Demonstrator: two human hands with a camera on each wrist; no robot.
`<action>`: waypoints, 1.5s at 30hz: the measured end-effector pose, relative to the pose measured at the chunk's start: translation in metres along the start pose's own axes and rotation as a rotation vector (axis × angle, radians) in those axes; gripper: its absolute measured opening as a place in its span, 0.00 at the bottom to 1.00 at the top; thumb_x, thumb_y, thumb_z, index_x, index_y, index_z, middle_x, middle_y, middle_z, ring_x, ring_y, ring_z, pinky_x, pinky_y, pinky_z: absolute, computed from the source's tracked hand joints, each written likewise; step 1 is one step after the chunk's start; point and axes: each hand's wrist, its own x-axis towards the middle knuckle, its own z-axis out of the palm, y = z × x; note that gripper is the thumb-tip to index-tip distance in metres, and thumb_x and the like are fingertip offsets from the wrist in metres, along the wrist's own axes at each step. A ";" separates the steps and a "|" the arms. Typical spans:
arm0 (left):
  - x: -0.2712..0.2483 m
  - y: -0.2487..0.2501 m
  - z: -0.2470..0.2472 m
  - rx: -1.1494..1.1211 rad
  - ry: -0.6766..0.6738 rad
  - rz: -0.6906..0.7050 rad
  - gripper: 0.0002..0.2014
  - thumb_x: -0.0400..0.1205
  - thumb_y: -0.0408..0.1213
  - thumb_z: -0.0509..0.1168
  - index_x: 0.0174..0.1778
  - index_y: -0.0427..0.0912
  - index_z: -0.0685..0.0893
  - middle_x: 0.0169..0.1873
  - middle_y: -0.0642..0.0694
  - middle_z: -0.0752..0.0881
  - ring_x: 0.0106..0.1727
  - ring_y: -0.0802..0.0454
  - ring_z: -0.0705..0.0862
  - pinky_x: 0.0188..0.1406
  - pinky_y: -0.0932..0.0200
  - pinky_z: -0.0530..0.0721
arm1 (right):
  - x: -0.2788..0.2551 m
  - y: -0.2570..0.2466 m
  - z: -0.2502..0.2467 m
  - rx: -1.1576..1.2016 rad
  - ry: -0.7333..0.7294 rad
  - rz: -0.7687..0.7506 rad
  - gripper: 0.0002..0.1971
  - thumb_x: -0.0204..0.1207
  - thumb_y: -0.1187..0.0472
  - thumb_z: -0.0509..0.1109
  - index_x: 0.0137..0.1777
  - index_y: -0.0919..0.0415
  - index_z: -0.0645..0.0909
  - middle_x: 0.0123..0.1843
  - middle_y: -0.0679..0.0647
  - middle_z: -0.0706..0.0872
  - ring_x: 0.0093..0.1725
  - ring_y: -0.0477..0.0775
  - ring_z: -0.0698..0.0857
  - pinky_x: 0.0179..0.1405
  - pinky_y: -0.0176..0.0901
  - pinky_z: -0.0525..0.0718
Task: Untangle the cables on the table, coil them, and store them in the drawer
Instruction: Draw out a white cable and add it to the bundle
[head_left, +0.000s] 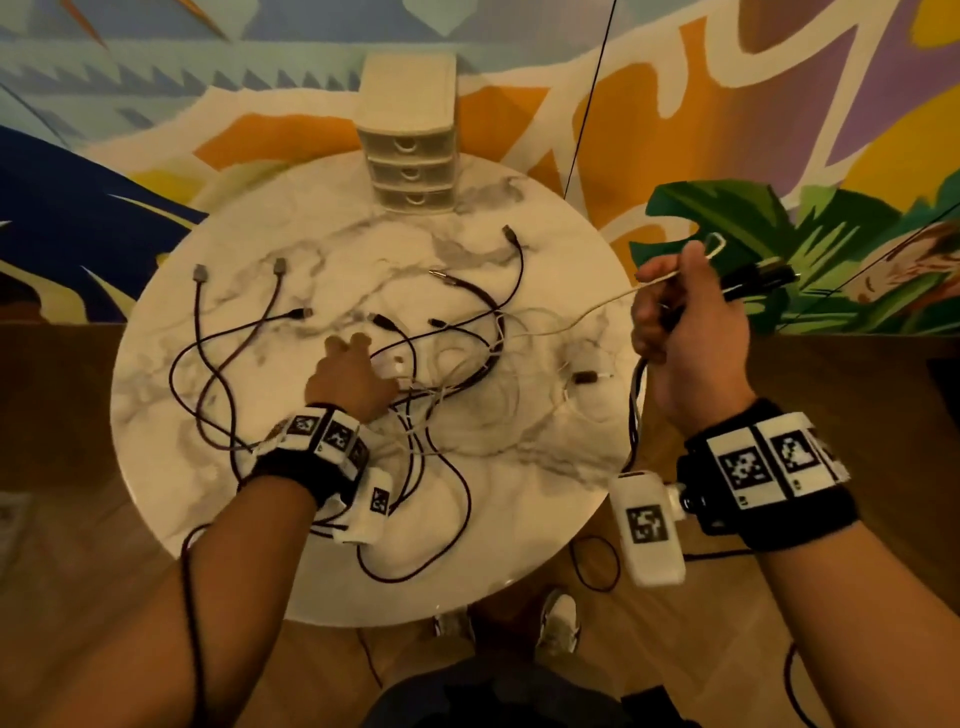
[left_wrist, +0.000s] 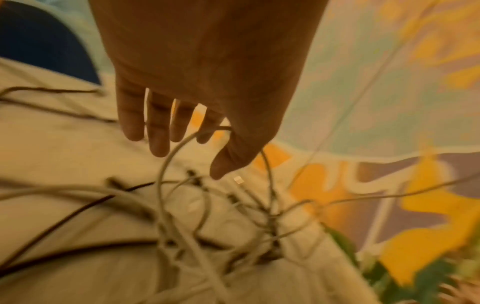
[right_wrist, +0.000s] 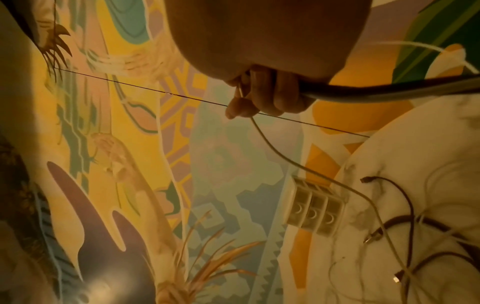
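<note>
A tangle of dark and white cables (head_left: 457, 364) lies spread over the round marble table (head_left: 519, 493). My left hand (head_left: 348, 364) rests on the middle of the tangle with straight, spread fingers. In the left wrist view, a white cable loop (left_wrist: 166, 174) arches just under my left hand (left_wrist: 182, 123). My right hand (head_left: 675, 317) is raised off the table's right edge. It grips a thin white cable (head_left: 587, 312) that runs taut back into the tangle, together with a thick dark cable (head_left: 753, 278). The right wrist view shows my right hand (right_wrist: 265, 96) curled round both the white cable (right_wrist: 285, 158) and the dark cable (right_wrist: 389, 93).
A small cream three-drawer unit (head_left: 410, 150) stands at the table's far edge with all drawers closed. Dark cables with USB plugs (head_left: 200, 270) trail over the left half. A painted wall is behind, and the floor is wooden. My shoes (head_left: 558, 618) show below the near edge.
</note>
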 end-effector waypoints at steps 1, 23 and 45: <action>-0.010 0.015 -0.006 0.022 0.014 0.092 0.35 0.75 0.51 0.69 0.75 0.44 0.65 0.72 0.36 0.65 0.64 0.32 0.76 0.62 0.40 0.78 | -0.002 0.000 0.004 0.000 -0.010 0.009 0.22 0.86 0.52 0.52 0.33 0.58 0.77 0.19 0.48 0.70 0.19 0.46 0.60 0.20 0.37 0.51; -0.011 0.061 -0.017 -0.534 0.429 0.355 0.17 0.84 0.43 0.50 0.42 0.40 0.82 0.38 0.43 0.84 0.42 0.41 0.83 0.43 0.48 0.83 | -0.008 0.007 -0.016 -0.020 0.024 0.197 0.26 0.86 0.45 0.49 0.50 0.62 0.84 0.24 0.50 0.77 0.19 0.43 0.61 0.17 0.35 0.55; -0.089 0.093 -0.007 -0.198 0.010 0.634 0.09 0.85 0.45 0.58 0.45 0.46 0.81 0.29 0.46 0.85 0.34 0.50 0.82 0.36 0.55 0.75 | 0.002 0.048 -0.047 -0.334 -0.051 0.177 0.24 0.87 0.52 0.52 0.42 0.64 0.85 0.24 0.55 0.77 0.16 0.42 0.65 0.15 0.33 0.62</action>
